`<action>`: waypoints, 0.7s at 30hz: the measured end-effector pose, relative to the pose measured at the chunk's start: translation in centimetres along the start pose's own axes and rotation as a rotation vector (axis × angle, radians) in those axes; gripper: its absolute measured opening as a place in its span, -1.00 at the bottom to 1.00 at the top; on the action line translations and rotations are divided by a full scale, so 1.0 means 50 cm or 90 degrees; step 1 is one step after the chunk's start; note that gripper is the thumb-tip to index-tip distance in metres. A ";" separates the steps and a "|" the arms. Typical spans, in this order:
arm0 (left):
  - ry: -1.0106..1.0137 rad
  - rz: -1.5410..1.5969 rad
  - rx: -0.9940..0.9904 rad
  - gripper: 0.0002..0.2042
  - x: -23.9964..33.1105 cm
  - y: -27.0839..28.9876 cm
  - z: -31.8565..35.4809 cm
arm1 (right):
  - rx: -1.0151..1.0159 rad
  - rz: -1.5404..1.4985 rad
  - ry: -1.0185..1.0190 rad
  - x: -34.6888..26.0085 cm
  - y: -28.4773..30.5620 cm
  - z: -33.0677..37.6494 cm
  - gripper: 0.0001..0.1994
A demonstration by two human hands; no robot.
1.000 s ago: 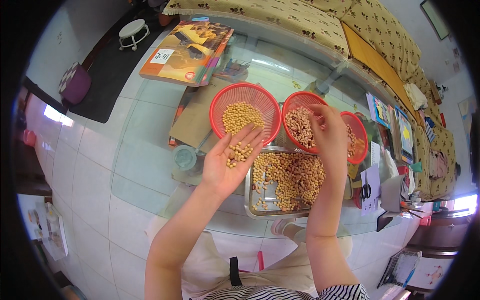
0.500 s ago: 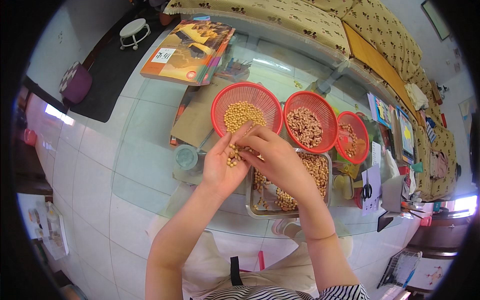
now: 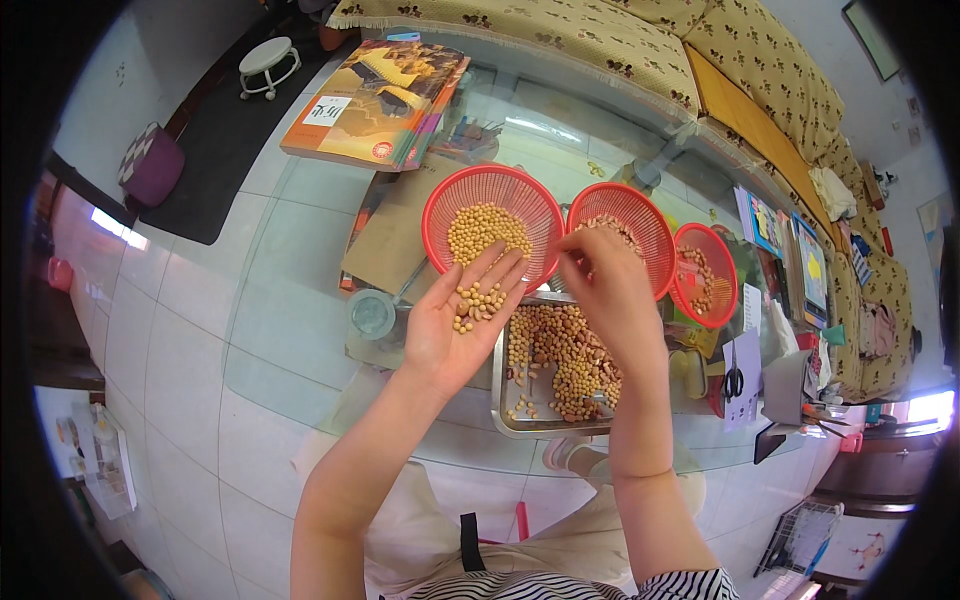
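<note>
My left hand (image 3: 460, 325) lies palm up over the near edge of the left red basket (image 3: 450, 205), cupping a small pile of yellow beans (image 3: 478, 300). My right hand (image 3: 605, 290) hovers over the middle red basket (image 3: 645, 215), fingertips pinched together near its left rim; whether a bean sits between them is too small to tell. Below both hands a metal tray (image 3: 505, 420) holds mixed yellow and brownish beans. A third, smaller red basket (image 3: 722, 260) with a few beans stands to the right. The left basket holds yellow beans (image 3: 480, 228).
All stands on a glass table (image 3: 300, 250). A stack of books (image 3: 385, 90) lies at the far left, brown cardboard (image 3: 385, 240) and a round glass lid (image 3: 372, 312) beside the baskets. Scissors (image 3: 735, 382), papers and clutter crowd the right edge. A sofa (image 3: 640, 40) runs behind.
My right hand went from the middle basket to my left palm, then back up toward the middle basket's rim. My left hand stayed open, holding its beans.
</note>
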State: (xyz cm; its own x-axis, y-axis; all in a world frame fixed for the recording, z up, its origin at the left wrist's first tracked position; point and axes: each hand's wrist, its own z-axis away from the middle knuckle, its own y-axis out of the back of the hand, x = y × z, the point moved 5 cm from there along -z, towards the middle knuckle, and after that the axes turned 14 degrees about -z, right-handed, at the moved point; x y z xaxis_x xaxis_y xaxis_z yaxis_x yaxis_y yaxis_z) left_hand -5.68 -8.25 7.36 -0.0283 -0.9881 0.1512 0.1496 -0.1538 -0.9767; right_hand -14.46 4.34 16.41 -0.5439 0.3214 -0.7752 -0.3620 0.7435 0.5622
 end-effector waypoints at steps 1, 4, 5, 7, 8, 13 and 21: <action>0.000 0.011 -0.009 -0.51 0.000 0.000 0.000 | 0.026 0.036 -0.001 0.009 0.017 -0.003 -0.88; -0.001 -0.014 0.014 -0.51 -0.001 0.001 -0.002 | 0.094 0.110 -0.029 0.033 0.056 -0.002 -0.85; -0.003 -0.010 0.008 -0.51 -0.001 0.002 -0.003 | 0.115 0.129 -0.042 0.037 0.063 -0.001 -0.84; -0.006 -0.002 -0.004 -0.51 -0.001 0.005 -0.004 | 0.102 0.137 -0.049 0.034 0.058 0.001 -0.80; -0.006 -0.004 -0.003 -0.51 -0.001 0.006 -0.004 | 0.082 0.123 -0.026 0.028 0.048 0.000 -0.80; -0.028 -0.062 0.064 -0.51 0.001 -0.004 0.001 | -0.136 -0.052 0.053 -0.025 -0.044 0.007 -0.73; -0.047 -0.086 0.005 -0.49 0.011 0.004 -0.007 | -0.164 -0.042 0.027 -0.039 -0.073 0.014 -0.76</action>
State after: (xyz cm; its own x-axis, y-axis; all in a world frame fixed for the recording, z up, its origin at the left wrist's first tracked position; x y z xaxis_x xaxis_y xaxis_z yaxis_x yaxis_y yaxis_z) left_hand -6.00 -8.81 7.19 0.0244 -0.9560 0.2923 0.1579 -0.2851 -0.9454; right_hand -11.54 1.42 15.66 -0.5426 0.2484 -0.8024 -0.5756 0.5858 0.5705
